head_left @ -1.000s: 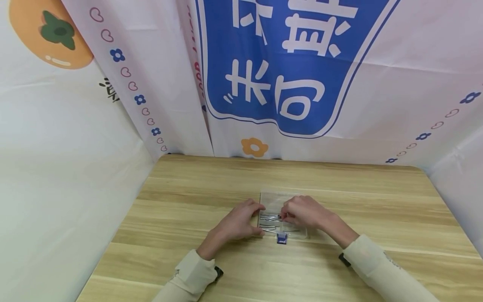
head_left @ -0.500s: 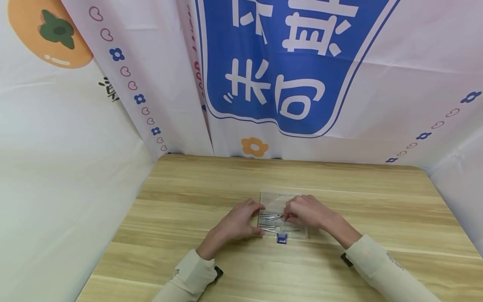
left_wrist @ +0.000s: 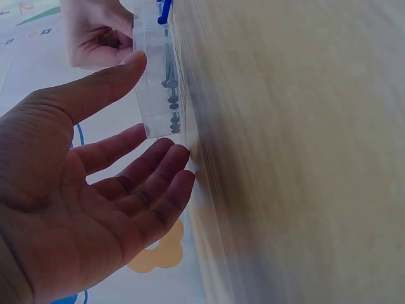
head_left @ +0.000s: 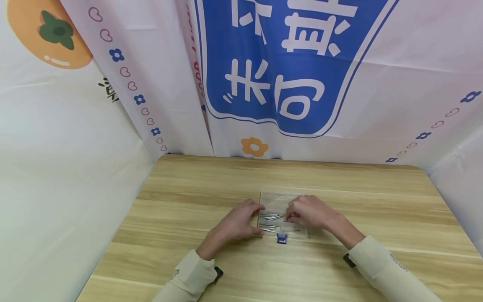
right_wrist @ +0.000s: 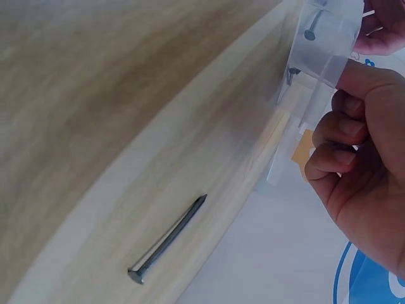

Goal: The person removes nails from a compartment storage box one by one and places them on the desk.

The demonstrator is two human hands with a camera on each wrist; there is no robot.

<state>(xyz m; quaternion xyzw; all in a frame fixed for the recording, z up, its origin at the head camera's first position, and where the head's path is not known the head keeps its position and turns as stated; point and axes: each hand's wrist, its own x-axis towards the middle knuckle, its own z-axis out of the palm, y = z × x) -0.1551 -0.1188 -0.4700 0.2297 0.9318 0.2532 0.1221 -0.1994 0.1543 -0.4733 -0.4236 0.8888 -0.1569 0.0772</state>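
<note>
A clear plastic box point(head_left: 274, 201) with compartments lies open on the table, several nails point(head_left: 268, 217) in its left part and a nail point(head_left: 292, 230) in its right front part. A blue latch point(head_left: 281, 238) sticks out at the near side. My left hand point(head_left: 238, 220) holds the box's left end between thumb and fingers; nail heads point(left_wrist: 173, 99) show through the wall in the left wrist view. My right hand point(head_left: 307, 212) has its fingers curled, fingertips down at the box's middle; I cannot tell whether they pinch a nail.
In the right wrist view a loose nail point(right_wrist: 168, 239) lies on the wooden table point(head_left: 211, 180) beside the box. A printed white cloth point(head_left: 358, 126) hangs behind the table's back edge, and cloth also stands at both sides.
My right hand has shifted slightly to the right across the box, uncovering more of the nail ends. The left hand and the box have stayed where they were.
</note>
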